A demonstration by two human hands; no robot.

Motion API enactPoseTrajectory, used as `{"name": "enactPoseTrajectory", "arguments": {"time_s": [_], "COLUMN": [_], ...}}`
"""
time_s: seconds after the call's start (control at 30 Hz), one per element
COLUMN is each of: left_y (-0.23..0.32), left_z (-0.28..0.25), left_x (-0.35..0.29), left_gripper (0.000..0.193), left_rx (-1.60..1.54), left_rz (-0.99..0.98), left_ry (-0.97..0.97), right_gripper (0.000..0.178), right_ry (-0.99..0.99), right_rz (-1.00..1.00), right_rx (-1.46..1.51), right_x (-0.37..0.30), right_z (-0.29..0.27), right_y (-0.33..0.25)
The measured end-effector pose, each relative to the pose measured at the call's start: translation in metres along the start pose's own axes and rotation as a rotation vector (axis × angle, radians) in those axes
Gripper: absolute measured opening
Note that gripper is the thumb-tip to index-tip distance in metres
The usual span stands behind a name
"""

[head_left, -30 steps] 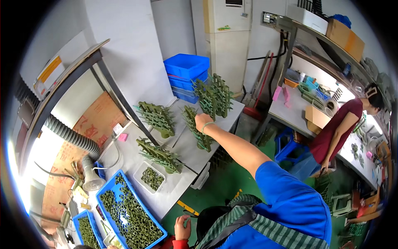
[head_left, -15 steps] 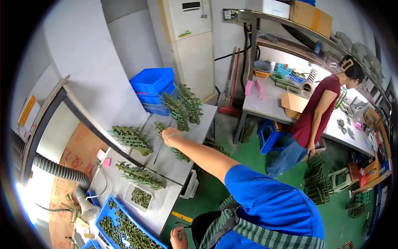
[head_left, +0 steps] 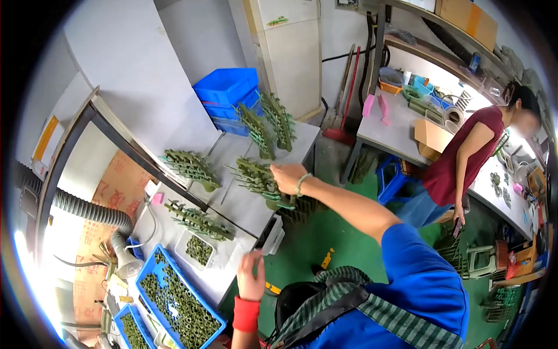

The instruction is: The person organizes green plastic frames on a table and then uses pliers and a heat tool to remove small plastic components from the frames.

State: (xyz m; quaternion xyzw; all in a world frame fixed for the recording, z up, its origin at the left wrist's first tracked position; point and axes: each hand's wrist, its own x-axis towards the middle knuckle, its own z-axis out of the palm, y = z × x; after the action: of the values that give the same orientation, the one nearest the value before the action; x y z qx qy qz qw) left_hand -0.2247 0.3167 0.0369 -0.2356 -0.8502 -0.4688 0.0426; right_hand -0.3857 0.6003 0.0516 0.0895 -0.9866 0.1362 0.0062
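Right hand is pinching the edge of a spiky green rack, which is sitting near the right edge of the grey table, just in front of two similar racks. Left hand is in the air near the clear tub, fingers loosely spread, nothing visible in it.
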Motion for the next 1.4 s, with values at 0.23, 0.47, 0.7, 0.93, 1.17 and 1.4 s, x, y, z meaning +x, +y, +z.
{"name": "enactPoseTrajectory", "arguments": {"time_s": [0.23, 0.47, 0.7, 0.93, 1.17, 1.4], "left_y": [0.060, 0.012, -0.023, -0.037, -0.033, -0.036], "left_z": [0.018, 0.018, -0.028, -0.074, -0.094, -0.111], "left_x": [0.102, 0.056, -0.045, -0.127, -0.185, -0.217], "left_gripper": [0.046, 0.023, 0.019, 0.019, 0.021, 0.020], "left_rx": [0.327, 0.095, 0.139, 0.264, 0.238, 0.241], "left_rz": [0.488, 0.469, 0.322, 0.225, 0.054, -0.026], "left_ry": [0.068, -0.121, -0.056, 0.034, 0.157, 0.216], "right_gripper": [0.021, 0.015, 0.027, 0.022, 0.036, 0.022], "right_ry": [-0.036, -0.158, -0.357, -0.170, 0.179, -0.035], "right_rz": [-0.242, -0.321, -0.381, -0.404, -0.124, 0.067], "right_rx": [-0.171, -0.127, -0.104, 0.225, -0.038, -0.176], "right_x": [-0.093, -0.154, -0.170, -0.054, 0.118, 0.148], "right_z": [-0.071, -0.070, -0.035, -0.017, 0.078, 0.091], "right_y": [-0.005, -0.090, -0.179, -0.235, -0.291, -0.315]}}
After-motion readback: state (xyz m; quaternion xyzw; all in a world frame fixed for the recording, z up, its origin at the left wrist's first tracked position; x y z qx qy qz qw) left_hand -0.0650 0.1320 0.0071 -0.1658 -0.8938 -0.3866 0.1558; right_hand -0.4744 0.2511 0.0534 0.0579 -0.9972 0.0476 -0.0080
